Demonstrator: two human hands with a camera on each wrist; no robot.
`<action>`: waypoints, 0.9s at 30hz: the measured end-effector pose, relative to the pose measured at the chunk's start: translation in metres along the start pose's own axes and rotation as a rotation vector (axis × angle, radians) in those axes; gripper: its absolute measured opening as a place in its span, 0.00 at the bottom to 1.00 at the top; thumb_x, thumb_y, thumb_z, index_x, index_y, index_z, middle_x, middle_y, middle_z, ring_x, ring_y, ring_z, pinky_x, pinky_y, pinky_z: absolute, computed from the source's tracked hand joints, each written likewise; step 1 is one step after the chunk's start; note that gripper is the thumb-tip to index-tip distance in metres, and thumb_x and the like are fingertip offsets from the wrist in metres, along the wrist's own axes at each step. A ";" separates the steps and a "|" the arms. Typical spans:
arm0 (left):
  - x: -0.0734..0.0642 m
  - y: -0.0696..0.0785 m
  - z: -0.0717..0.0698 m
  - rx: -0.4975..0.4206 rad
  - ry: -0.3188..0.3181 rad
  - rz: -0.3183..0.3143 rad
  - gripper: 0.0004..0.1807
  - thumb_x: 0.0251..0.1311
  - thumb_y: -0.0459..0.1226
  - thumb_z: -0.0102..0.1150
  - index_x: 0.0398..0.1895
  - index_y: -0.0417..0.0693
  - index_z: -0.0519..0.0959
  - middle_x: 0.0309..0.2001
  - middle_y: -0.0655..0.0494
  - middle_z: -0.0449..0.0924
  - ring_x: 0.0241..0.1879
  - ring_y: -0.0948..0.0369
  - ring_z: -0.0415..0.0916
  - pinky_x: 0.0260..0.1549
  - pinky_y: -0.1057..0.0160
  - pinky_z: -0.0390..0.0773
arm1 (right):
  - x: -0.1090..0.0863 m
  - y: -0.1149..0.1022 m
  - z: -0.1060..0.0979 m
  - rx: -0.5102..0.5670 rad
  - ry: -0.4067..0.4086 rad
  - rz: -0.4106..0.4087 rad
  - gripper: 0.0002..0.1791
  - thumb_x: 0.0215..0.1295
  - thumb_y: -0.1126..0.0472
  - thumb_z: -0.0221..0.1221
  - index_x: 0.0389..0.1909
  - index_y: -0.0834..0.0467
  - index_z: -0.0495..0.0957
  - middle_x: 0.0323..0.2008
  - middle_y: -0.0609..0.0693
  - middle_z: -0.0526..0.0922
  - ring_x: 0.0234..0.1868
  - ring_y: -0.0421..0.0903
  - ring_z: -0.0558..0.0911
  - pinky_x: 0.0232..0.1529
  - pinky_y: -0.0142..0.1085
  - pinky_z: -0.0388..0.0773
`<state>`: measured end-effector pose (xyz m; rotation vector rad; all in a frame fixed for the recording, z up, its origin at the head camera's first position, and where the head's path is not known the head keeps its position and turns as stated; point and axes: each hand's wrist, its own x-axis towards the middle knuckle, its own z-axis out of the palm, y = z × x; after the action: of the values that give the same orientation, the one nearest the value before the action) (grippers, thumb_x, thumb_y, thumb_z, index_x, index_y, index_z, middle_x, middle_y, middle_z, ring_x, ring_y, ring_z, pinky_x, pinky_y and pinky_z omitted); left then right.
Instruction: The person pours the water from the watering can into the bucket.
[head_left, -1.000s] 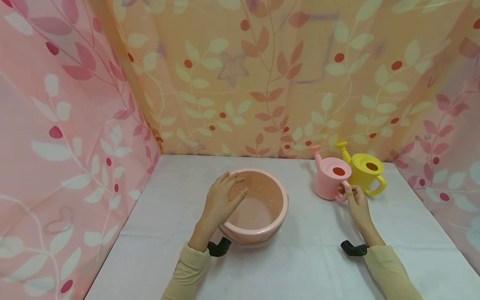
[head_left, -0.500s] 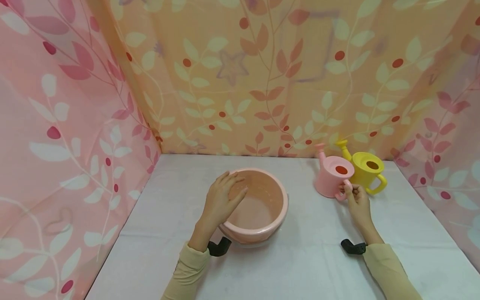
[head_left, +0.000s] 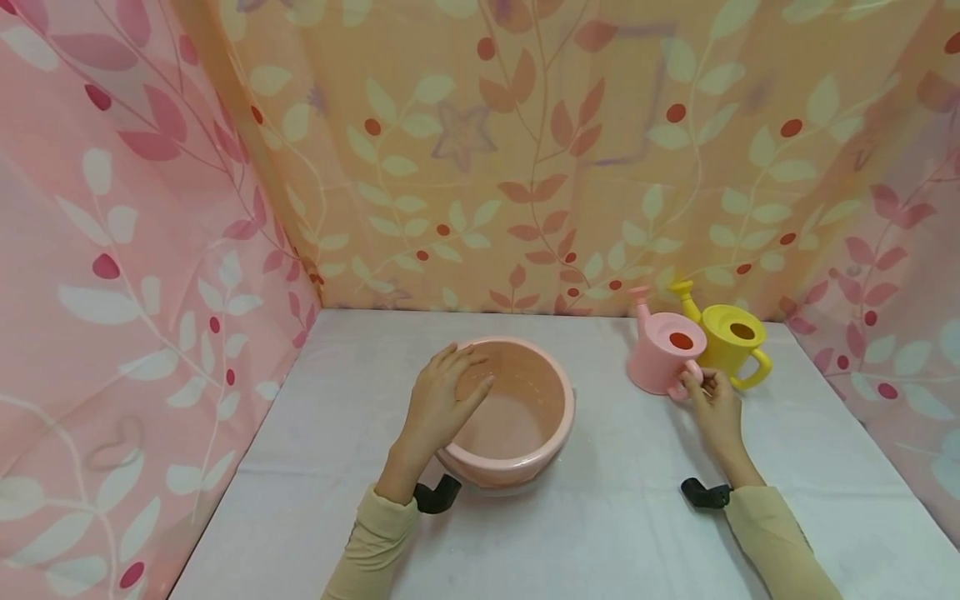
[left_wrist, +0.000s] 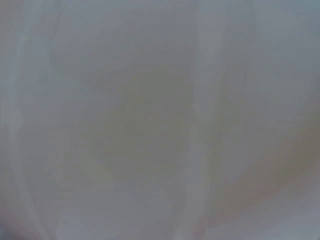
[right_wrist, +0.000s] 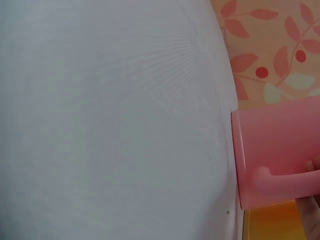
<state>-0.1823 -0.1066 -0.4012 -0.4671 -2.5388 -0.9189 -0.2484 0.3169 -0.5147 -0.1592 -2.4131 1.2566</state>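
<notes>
At the right of the head view, a pink toy watering can (head_left: pixel 652 367) stands on the white cloth, its spout toward the back wall. My right hand (head_left: pixel 717 412) pinches its handle between thumb and fingers. The right wrist view shows the can's side (right_wrist: pixel 280 135) and handle, with part of a finger behind the handle. Left of centre sits a pale pink bowl (head_left: pixel 510 465). My left hand (head_left: pixel 437 400) lies over its left rim, fingers loosely extended; whether they touch the inside wall is unclear. Only a blurred pale surface fills the left wrist view.
A yellow watering can (head_left: pixel 720 354) stands close behind the pink one, to its right, partly covered by it. The white cloth (head_left: pixel 615 517) covers the table. Leaf-patterned fabric (head_left: pixel 465 208) walls the back and both sides.
Over the last second the pink watering can has shifted slightly right and back, toward the yellow one, with my right hand at its handle. My left hand and the bowl have stayed put.
</notes>
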 end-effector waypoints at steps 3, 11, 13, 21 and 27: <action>0.000 0.001 0.000 -0.003 -0.002 -0.006 0.19 0.60 0.50 0.56 0.51 0.53 0.79 0.60 0.49 0.72 0.65 0.48 0.61 0.58 0.41 0.62 | -0.001 -0.002 -0.002 -0.021 -0.002 -0.029 0.24 0.66 0.47 0.52 0.50 0.62 0.67 0.48 0.56 0.77 0.42 0.27 0.70 0.39 0.12 0.67; -0.001 0.000 0.000 -0.006 0.016 0.005 0.19 0.60 0.50 0.57 0.51 0.54 0.79 0.60 0.49 0.72 0.65 0.48 0.61 0.58 0.41 0.61 | 0.001 -0.009 -0.005 -0.110 0.032 -0.137 0.20 0.65 0.51 0.55 0.46 0.65 0.70 0.41 0.58 0.78 0.41 0.45 0.76 0.35 0.10 0.65; -0.001 0.000 0.000 -0.011 0.020 0.008 0.19 0.60 0.50 0.56 0.51 0.54 0.79 0.60 0.49 0.72 0.65 0.48 0.61 0.59 0.41 0.61 | 0.002 -0.010 -0.005 -0.125 0.034 -0.155 0.20 0.65 0.53 0.55 0.45 0.66 0.70 0.39 0.59 0.78 0.40 0.50 0.77 0.34 0.10 0.65; -0.002 -0.002 0.001 -0.081 0.024 0.002 0.20 0.60 0.49 0.57 0.54 0.53 0.77 0.62 0.50 0.70 0.65 0.48 0.60 0.59 0.40 0.60 | 0.000 -0.015 -0.009 -0.147 0.021 -0.160 0.20 0.64 0.53 0.57 0.46 0.66 0.70 0.40 0.59 0.77 0.41 0.54 0.78 0.34 0.13 0.66; -0.002 -0.007 0.000 -0.203 0.012 -0.032 0.23 0.62 0.53 0.53 0.56 0.53 0.75 0.64 0.53 0.67 0.67 0.52 0.57 0.61 0.43 0.58 | -0.005 -0.022 -0.012 -0.134 0.024 -0.077 0.25 0.64 0.48 0.55 0.53 0.63 0.68 0.47 0.59 0.75 0.48 0.54 0.75 0.48 0.42 0.77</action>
<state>-0.1839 -0.1121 -0.4058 -0.4798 -2.4596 -1.1939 -0.2369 0.3119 -0.4928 -0.1181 -2.4579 1.0542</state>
